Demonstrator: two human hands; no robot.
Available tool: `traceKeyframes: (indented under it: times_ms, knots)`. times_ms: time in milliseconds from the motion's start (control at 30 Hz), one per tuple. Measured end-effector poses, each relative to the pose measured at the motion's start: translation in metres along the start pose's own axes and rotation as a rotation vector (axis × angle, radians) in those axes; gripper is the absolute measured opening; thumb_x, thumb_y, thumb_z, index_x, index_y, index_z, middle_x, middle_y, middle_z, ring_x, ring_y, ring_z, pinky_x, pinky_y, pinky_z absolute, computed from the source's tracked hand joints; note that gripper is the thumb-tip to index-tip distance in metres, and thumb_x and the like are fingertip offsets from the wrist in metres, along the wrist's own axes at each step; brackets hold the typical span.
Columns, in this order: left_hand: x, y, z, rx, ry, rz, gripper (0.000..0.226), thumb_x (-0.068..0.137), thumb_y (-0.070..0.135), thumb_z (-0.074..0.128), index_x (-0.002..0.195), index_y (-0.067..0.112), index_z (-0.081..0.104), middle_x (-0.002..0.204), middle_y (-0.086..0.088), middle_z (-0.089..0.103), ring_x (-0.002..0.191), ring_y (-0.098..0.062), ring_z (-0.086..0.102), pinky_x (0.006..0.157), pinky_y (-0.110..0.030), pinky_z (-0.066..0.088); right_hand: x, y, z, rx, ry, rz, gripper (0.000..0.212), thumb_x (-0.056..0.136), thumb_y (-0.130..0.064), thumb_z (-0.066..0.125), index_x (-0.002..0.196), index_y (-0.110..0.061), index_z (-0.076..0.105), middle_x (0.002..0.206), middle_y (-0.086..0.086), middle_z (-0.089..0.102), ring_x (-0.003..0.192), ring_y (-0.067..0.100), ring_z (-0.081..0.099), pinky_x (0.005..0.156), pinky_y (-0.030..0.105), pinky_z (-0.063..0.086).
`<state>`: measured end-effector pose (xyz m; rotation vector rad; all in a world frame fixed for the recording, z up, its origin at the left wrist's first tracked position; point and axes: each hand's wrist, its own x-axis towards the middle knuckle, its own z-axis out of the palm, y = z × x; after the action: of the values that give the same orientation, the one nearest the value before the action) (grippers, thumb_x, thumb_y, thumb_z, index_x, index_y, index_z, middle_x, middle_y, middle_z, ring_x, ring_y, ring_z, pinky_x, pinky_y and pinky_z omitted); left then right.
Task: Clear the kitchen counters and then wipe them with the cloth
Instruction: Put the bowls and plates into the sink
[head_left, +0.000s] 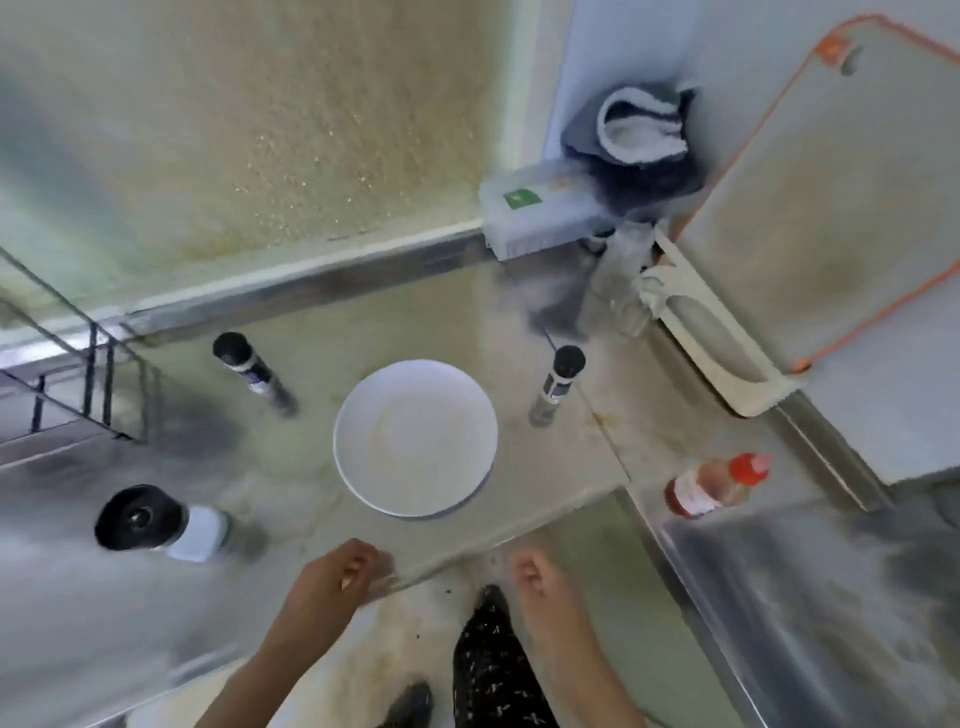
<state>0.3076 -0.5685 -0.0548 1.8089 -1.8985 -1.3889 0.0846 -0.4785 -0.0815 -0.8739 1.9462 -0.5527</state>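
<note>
A white plate (415, 439) lies in the middle of the steel counter (322, 499). Two slim black-capped shakers stand beside it, one to its left (253, 370) and one to its right (557, 383). A larger black-capped jar (161, 522) stands at the front left. A red-capped sauce bottle (714, 486) lies on its side at the right. A grey and white cloth (636, 135) sits bunched in the far corner on a white box (540, 215). My left hand (337, 574) and my right hand (540, 574) hover at the counter's front edge with loosely curled fingers, holding nothing. The image is blurred.
A cutting board with an orange rim (831, 187) leans at the right above a white holder (722, 348). A glass (623, 291) stands near the box. A dark wire rack (67, 374) is at the far left. The floor and a patterned trouser leg (493, 665) show below.
</note>
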Motion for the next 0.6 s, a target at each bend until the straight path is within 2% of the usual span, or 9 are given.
traceKeyframes:
  times_ms: [100,167,233,300,333,400,467,533,600]
  knots:
    - [0.0,-0.004,-0.008,-0.063,0.123,-0.131,0.029,0.087,-0.001,0.056,0.073,0.024,0.057,0.071,0.008,0.065,0.063,0.0,0.063,0.056,-0.004,0.042,0.056,-0.043,-0.002,-0.051,-0.009,-0.082,0.008,0.095,-0.018,0.046,0.092,-0.017,0.054,0.086,-0.004,0.061,0.082,0.015,0.058,0.071,0.027,0.047]
    - [0.001,-0.004,-0.01,-0.099,0.187,-0.185,0.029,0.085,-0.003,0.058,0.072,0.023,0.058,0.071,0.005,0.067,0.063,0.007,0.062,0.057,-0.005,0.042,0.084,-0.067,-0.004,-0.061,0.066,-0.082,0.005,0.093,-0.015,0.048,0.092,-0.011,0.05,0.081,-0.001,0.056,0.077,0.018,0.053,0.067,0.032,0.042]
    - [0.003,-0.004,-0.01,-0.134,0.216,-0.23,0.029,0.085,-0.002,0.059,0.072,0.025,0.058,0.071,0.005,0.068,0.065,0.008,0.061,0.06,-0.005,0.042,0.106,-0.082,-0.003,-0.044,0.083,-0.02,0.011,0.091,-0.018,0.052,0.093,-0.008,0.048,0.082,0.001,0.054,0.076,0.02,0.051,0.065,0.03,0.037]
    - [0.007,-0.003,-0.009,-0.141,0.245,-0.253,0.031,0.085,-0.002,0.059,0.072,0.026,0.058,0.071,0.008,0.067,0.067,0.009,0.06,0.06,-0.004,0.042,0.122,-0.085,0.002,0.039,0.052,0.088,0.019,0.087,-0.021,0.056,0.094,-0.005,0.049,0.087,0.005,0.058,0.081,0.024,0.057,0.068,0.033,0.045]
    - [0.01,-0.001,-0.008,-0.146,0.251,-0.258,0.03,0.085,-0.002,0.059,0.071,0.024,0.058,0.069,0.007,0.067,0.066,0.007,0.061,0.058,-0.004,0.042,0.129,-0.083,0.007,0.098,0.024,0.133,0.021,0.085,-0.022,0.058,0.094,-0.006,0.05,0.091,0.008,0.061,0.084,0.026,0.06,0.072,0.04,0.05]
    - [0.016,0.005,-0.007,-0.162,0.23,-0.249,0.025,0.087,-0.004,0.056,0.072,0.017,0.06,0.067,0.003,0.066,0.066,-0.005,0.063,0.054,-0.006,0.044,0.138,-0.077,0.016,0.186,-0.016,0.221,0.016,0.084,-0.018,0.059,0.094,-0.008,0.051,0.097,0.011,0.061,0.088,0.027,0.061,0.075,0.046,0.055]
    - [0.023,0.009,-0.011,-0.195,0.198,-0.237,0.024,0.088,-0.003,0.054,0.074,0.016,0.059,0.071,0.001,0.065,0.067,-0.013,0.062,0.052,-0.007,0.045,0.139,-0.079,0.021,0.34,0.0,0.291,0.01,0.086,-0.005,0.055,0.094,-0.006,0.05,0.098,0.01,0.056,0.092,0.026,0.057,0.064,0.038,0.056]
    - [0.031,-0.001,-0.015,-0.183,0.172,-0.224,0.026,0.088,0.0,0.056,0.074,0.021,0.06,0.071,0.003,0.066,0.071,-0.009,0.062,0.057,-0.007,0.044,0.136,-0.081,0.023,0.473,0.027,0.332,0.013,0.088,0.003,0.049,0.099,-0.004,0.05,0.097,0.008,0.053,0.093,0.025,0.054,0.057,0.028,0.051]
    - [0.037,-0.013,-0.021,-0.156,0.147,-0.223,0.028,0.087,0.004,0.057,0.073,0.028,0.06,0.07,0.005,0.068,0.072,-0.003,0.062,0.062,-0.008,0.044,0.13,-0.083,0.025,0.518,0.082,0.325,0.016,0.088,0.005,0.048,0.1,-0.004,0.051,0.099,0.009,0.055,0.092,0.023,0.054,0.057,0.026,0.05]
